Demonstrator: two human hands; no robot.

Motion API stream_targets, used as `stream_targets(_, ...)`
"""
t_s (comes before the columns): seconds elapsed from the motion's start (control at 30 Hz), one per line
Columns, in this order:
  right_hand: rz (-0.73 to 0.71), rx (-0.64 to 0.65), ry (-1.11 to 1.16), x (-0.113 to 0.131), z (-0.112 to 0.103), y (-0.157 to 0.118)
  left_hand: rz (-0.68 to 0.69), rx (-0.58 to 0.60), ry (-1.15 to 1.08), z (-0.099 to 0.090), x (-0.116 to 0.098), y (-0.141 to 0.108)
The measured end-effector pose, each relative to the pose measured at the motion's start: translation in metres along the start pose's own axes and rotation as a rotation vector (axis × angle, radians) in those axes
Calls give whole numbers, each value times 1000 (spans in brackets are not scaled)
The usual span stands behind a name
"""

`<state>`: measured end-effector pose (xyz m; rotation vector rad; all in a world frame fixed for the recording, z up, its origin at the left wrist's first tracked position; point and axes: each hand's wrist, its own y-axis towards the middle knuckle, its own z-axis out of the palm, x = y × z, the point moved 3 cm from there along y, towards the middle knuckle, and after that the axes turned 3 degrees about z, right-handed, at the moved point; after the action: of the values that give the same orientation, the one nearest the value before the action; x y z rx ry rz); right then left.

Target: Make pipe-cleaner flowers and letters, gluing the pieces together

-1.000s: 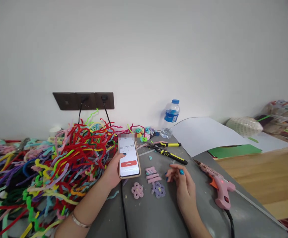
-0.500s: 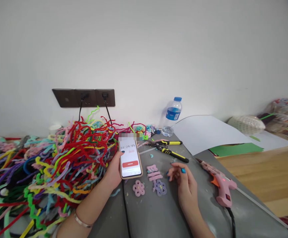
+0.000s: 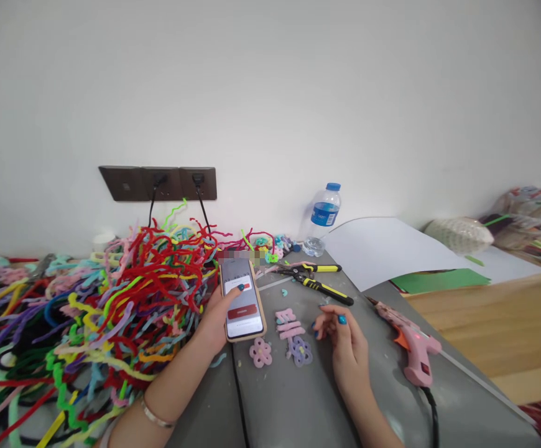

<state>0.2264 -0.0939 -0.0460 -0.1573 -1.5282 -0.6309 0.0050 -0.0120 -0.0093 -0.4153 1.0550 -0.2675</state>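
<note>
A phone (image 3: 243, 311) with a lit screen is in my left hand (image 3: 217, 314), whose thumb lies over the upper part of the screen. My right hand (image 3: 345, 345) rests on the grey table with loosely curled fingers, nothing visible in it. Between the hands lie a pink flower (image 3: 260, 353), a purple flower (image 3: 301, 351) and several short pink strips (image 3: 289, 325). Black and yellow pliers (image 3: 324, 290) lie behind my right hand. To its right is a pink glue gun (image 3: 417, 351), its nozzle pointing away to the back left.
A large heap of coloured pipe cleaners (image 3: 144, 292) covers the left side. At the back stand a water bottle (image 3: 325, 218) and, on the wall, a socket panel (image 3: 158, 183). White paper (image 3: 387, 249) and green paper (image 3: 443, 281) lie at the right. A black cable (image 3: 239, 398) crosses the front.
My left thumb has moved right across the screen. The phone's display has dimmed, with a small box showing near the thumb. My right hand has hardly moved.
</note>
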Motion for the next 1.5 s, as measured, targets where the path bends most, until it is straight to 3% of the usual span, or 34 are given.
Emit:
stream_targets(0.2, 0, 0, -5, -1, 0, 0, -83, -41, -94, -1, 0, 1)
stream_targets(0.37, 0, 3, -4, -2, 0, -1, -192, 20, -172, 2, 1, 2)
stream_targets(0.5, 0, 2, -7, -2, 1, -1, -164, 46, -143, 0, 4, 5)
stream_targets(0.7, 5, 3, -1, -2, 0, -1, 34, 193, -56, -2, 8, 7)
stream_targets(0.93, 20, -11, -10, -2, 0, -1, 83, 254, -41, -3, 9, 5)
stream_targets(1.2, 13, -14, -18, 0, 1, -1, 68, 206, -44, -2, 8, 4)
stream_targets(1.5, 20, -11, -8, -3, 1, -1, -51, 158, -154, 0, 12, 12)
